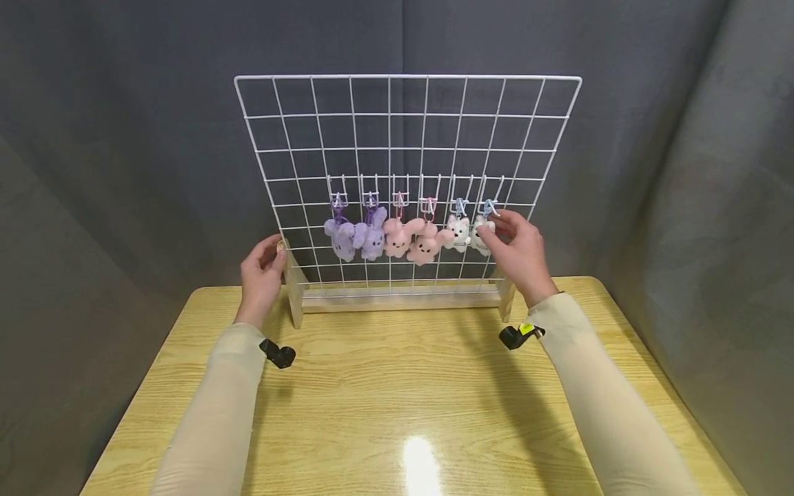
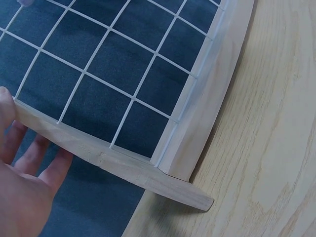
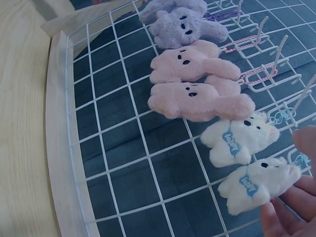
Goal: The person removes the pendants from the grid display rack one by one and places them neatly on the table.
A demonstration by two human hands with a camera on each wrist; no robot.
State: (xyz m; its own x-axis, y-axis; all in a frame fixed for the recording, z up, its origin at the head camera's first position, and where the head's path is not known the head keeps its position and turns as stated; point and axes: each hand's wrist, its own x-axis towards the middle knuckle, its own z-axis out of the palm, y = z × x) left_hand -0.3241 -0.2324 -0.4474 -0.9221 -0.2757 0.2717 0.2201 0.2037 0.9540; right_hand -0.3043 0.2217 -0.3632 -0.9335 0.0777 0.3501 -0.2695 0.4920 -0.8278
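Note:
A white wire grid rack (image 1: 407, 147) stands upright in a wooden base. My left hand (image 1: 260, 279) grips the left wooden side post (image 2: 94, 150), thumb in front and fingers behind. At the right end of a row of hooks, my right hand (image 1: 523, 249) holds a white plush keychain (image 3: 259, 183) with a light-blue clasp, some fingers beneath it. Beside it hangs another white plush keychain (image 1: 458, 233). Further left hang two pink plush keychains (image 3: 200, 101) and two purple plush keychains (image 1: 373, 235), each on its own white hook.
The rack stands near the back of a light wood-grain table (image 1: 384, 386). A wooden crossbar (image 1: 400, 301) joins the base's two sides. Dark grey curtain (image 1: 155, 138) surrounds the table's back and sides. A small black camera sits on each wrist.

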